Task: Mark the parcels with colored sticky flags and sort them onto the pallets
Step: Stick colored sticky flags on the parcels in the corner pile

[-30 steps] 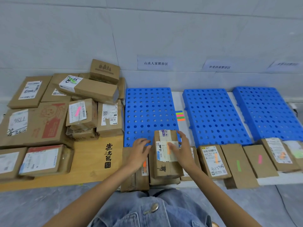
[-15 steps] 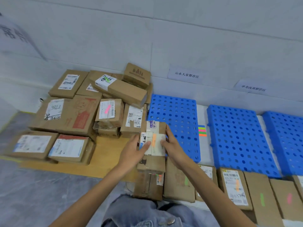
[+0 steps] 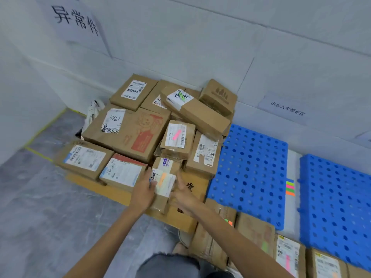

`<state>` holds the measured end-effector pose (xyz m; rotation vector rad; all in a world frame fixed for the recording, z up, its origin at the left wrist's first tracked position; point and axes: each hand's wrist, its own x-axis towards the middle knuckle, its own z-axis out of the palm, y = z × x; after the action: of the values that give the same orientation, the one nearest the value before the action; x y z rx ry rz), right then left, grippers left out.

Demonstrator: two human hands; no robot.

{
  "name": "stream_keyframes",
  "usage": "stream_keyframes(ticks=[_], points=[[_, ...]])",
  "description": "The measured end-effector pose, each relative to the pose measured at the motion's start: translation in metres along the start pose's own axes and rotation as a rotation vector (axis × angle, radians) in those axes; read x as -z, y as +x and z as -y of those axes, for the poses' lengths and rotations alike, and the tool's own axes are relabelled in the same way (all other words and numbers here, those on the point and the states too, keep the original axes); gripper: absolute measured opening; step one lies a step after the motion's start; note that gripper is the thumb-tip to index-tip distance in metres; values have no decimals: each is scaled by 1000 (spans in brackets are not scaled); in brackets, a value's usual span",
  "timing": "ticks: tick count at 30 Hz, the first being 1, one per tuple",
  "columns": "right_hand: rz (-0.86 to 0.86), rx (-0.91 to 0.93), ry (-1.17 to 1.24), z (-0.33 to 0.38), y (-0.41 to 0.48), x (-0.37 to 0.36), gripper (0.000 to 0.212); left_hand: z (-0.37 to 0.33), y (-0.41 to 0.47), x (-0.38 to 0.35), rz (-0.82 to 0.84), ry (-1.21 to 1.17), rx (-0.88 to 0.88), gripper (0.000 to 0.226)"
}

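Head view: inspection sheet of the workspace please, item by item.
Surface: grey floor with yellow tape lines; flat brown cardboard sheet under the pile.
Job's things: orange-flagged parcel held between both hands; blue pallets bare; strip of coloured flags between them; flagged parcels lined along the near edge.
Clutter: stacked parcel pile; white bag behind it.
Hands: left hand and right hand grip the parcel's sides.
Cables: nothing seen.
Surroundings: white wall, paper signs.

Head-worn view, angled down-left, close over the parcel pile (image 3: 152,125).
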<state>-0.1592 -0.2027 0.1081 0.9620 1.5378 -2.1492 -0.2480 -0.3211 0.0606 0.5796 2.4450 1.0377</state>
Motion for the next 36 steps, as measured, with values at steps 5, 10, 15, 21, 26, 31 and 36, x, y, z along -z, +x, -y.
stream_keyframes(ticks=[5, 10, 15, 21, 26, 31, 36], points=[[-72, 116, -246, 22, -12, 4, 58, 3, 19, 3, -56, 105, -63, 44], [-479, 387, -351, 76, 14, 36, 43, -38, 69, 16, -146, -79, -123, 41], [-453, 277, -270, 106, 63, 45, 36, -88, 99, 10, -61, -178, -47, 33], [-588, 478, -302, 84, -1, 49, 50, -93, 66, 13, -81, -275, -61, 43], [-538, 319, -214, 17, -44, 62, 46, -81, 12, -10, 104, -220, -108, 36], [-543, 102, -265, -34, -39, 61, 53, -61, -14, -33, 290, -18, -139, 43], [-469, 125, -325, -46, -35, 52, 50, -54, -21, -51, 394, 142, -83, 51]])
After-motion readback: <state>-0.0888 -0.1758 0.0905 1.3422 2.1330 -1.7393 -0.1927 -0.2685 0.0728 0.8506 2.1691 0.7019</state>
